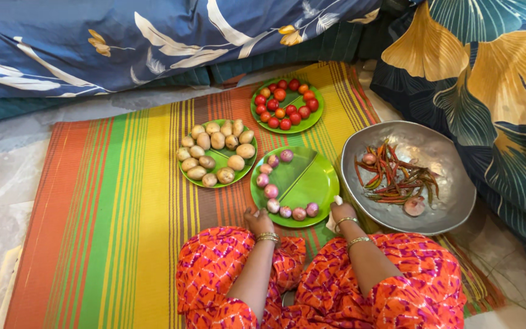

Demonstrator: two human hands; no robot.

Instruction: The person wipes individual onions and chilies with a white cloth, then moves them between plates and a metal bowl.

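Head view: green plate (302,176) at centre, small onions (271,191) ringing its rim from 12 round to 5 o'clock. Left hand (257,220) at 7 o'clock; right hand (338,211) at 5, fingers holding something white. Even spacing advised. Potatoes (217,152) at 10 o'clock; steel bowl (452,183) at 3.

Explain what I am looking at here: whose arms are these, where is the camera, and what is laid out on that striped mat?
This is a single picture from a camera worn on a person's head, looking down at their lap and bare hands. On the striped woven mat lie three green leaf-shaped plates: one of small tan potatoes, one of red and orange tomatoes, and one ringed with small purple onions. A grey metal bowl holds chillies. The left hand rests at the onion plate's edge; the right hand grips something small and white.
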